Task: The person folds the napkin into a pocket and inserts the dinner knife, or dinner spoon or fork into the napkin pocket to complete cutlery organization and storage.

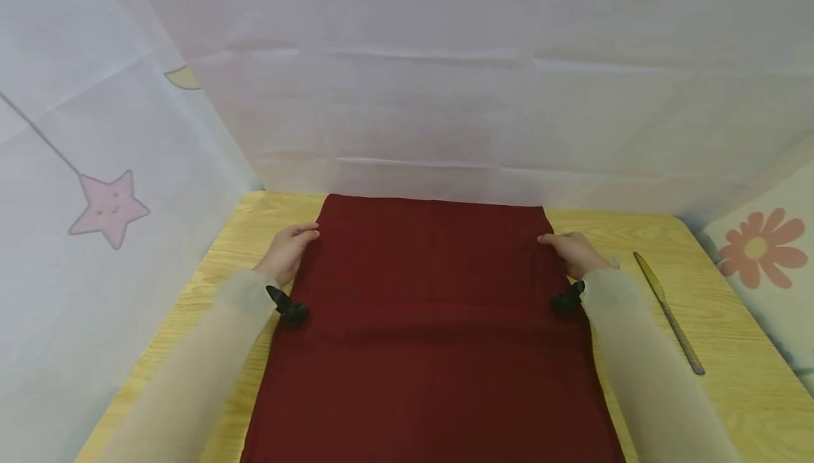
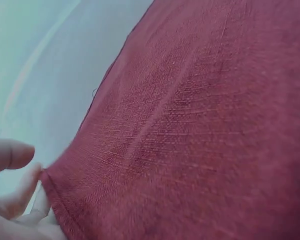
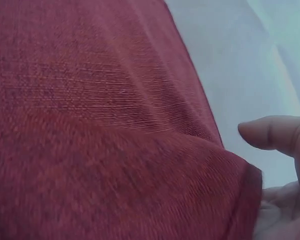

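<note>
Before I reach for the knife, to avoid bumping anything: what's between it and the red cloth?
Head view: the right hand, its pale sleeve, partly hidden fork-like tines and some bare tabletop.

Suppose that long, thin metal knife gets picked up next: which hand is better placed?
Probably the right hand: the long, thin metal knife lies on its side of the yellow wood-grain table; the left hand is across the dark red cloth.
</note>
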A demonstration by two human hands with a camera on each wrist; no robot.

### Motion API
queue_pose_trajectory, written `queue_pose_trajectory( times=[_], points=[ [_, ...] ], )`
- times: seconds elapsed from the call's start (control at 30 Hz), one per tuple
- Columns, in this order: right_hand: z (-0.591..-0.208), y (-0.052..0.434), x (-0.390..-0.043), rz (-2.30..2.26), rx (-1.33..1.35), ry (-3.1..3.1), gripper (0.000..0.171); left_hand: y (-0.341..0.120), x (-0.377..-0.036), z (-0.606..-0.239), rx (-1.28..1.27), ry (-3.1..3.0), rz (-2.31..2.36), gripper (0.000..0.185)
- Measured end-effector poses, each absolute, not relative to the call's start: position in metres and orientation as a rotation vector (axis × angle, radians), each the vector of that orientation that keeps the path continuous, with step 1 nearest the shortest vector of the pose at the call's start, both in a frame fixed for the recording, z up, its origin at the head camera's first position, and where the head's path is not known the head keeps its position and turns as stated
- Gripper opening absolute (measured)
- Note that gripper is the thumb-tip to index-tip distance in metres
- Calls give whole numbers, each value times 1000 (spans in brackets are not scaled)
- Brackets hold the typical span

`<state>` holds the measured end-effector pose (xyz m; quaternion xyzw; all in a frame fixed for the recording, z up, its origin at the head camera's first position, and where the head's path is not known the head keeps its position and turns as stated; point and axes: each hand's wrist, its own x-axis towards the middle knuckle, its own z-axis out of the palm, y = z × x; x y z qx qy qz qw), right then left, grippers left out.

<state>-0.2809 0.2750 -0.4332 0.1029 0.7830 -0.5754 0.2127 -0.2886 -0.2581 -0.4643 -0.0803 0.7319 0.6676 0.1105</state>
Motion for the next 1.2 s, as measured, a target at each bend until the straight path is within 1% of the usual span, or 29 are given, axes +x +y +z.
queue_pose_trajectory(
  times=[0.1,0.17,0.2,0.3,0.33,0.37,0.43,0.47,0.57,0.7,0.8,0.83,0.87,0.97,1.03,1.1,1.2],
  points=[
    [-435,269,-285,-1546,310,2243,68,-258,-292,-464,-286,2157,1964,56],
    [-434,267,-286,-1517,299,2297,66,-259,-294,-463,-341,2169,1932,50],
    [-433,267,-286,-1517,291,2321,65,-259,-295,-462,-362,2147,1929,43],
    [-428,268,-288,-1557,242,2359,57,-259,-299,-455,-386,2037,1981,12],
    [-425,269,-289,-1571,226,2365,50,-258,-300,-453,-383,1985,2021,8],
    [-421,269,-289,-1601,217,2358,39,-258,-301,-449,-364,1920,2063,14],
    [-409,269,-286,-1665,187,2339,16,-257,-302,-442,-290,1857,2092,18],
    [-405,269,-285,-1697,172,2323,14,-257,-302,-439,-260,1834,2099,21],
    [-397,270,-284,-1805,136,2270,26,-256,-302,-432,-243,1831,2088,30],
    [-397,266,-288,-1969,100,2155,29,-252,-305,-430,-263,1832,2026,35],
    [-395,261,-290,-2110,87,2026,32,-246,-309,-430,-207,1879,1941,26],
    [-394,259,-290,-2166,86,1961,31,-244,-309,-430,-178,1909,1909,22],
    [-392,257,-290,-2215,85,1896,30,-243,-310,-430,-145,1944,1882,22],
    [-387,253,-290,-2307,118,1744,21,-240,-310,-429,-63,2013,1838,40],
    [-384,251,-290,-2290,157,1759,10,-238,-311,-429,-39,2002,1865,48],
    [-381,250,-289,-2216,197,1868,20,-235,-312,-429,-14,2007,1914,47],
    [-379,249,-288,-2089,246,2073,33,-232,-315,-428,20,2033,1977,40]
  ],
)
